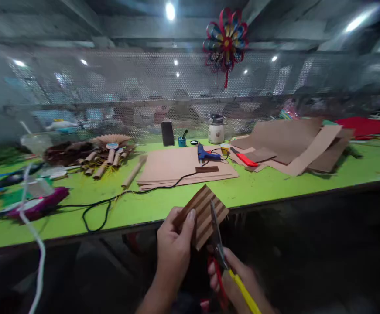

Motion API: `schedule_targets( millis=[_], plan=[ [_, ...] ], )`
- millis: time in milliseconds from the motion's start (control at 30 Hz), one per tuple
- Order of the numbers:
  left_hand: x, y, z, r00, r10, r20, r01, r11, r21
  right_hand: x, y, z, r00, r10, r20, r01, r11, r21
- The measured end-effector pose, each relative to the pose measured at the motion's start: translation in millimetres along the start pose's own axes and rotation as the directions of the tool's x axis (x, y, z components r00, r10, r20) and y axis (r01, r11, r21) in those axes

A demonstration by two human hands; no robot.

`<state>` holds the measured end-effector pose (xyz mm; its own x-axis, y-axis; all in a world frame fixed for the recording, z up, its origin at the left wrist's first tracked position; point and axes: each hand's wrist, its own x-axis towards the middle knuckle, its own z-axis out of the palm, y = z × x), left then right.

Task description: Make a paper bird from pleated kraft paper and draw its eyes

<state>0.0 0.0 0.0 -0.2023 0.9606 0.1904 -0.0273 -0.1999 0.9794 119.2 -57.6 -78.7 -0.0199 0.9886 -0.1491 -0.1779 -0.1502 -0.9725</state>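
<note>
My left hand (174,245) is closed on a pleated piece of brown paper (206,213), thumb on its front, held in front of the green table's near edge. My right hand (234,279) grips scissors (216,237) with red and yellow handles. Their blades point up and lie against the right part of the pleated piece.
The green table (268,181) carries a stack of brown card sheets (179,168), a blue glue gun (205,154) with a black cord, a red cutter (244,159), loose brown paper (294,144), rolled paper tubes and fans (106,152), a white jar (216,129). A mesh screen stands behind.
</note>
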Motion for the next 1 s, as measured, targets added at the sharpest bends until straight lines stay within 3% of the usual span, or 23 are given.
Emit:
schedule_targets(
  millis=[233,467,767,1000],
  plan=[
    [-3.7,3.4,-2.0,1.000,-0.024,0.012,0.025,0.999,-0.041,-2.9,-1.8,-1.3,0.998,-0.053,0.036,0.052,0.998,0.032],
    [-2.0,1.4,-0.6,0.999,-0.049,-0.004,0.048,0.992,-0.114,-4.0,2.7,-5.4,0.999,-0.020,0.026,0.021,1.000,-0.018],
    [1.2,-5.4,-4.8,0.996,-0.084,0.024,0.087,0.986,-0.144,-3.3,9.5,-9.3,0.988,-0.154,-0.015,0.151,0.983,-0.101],
    [0.8,-6.1,-3.0,0.993,-0.116,0.035,0.120,0.981,-0.154,-2.2,12.5,-8.4,0.990,-0.143,0.011,0.143,0.975,-0.168]
  ],
)
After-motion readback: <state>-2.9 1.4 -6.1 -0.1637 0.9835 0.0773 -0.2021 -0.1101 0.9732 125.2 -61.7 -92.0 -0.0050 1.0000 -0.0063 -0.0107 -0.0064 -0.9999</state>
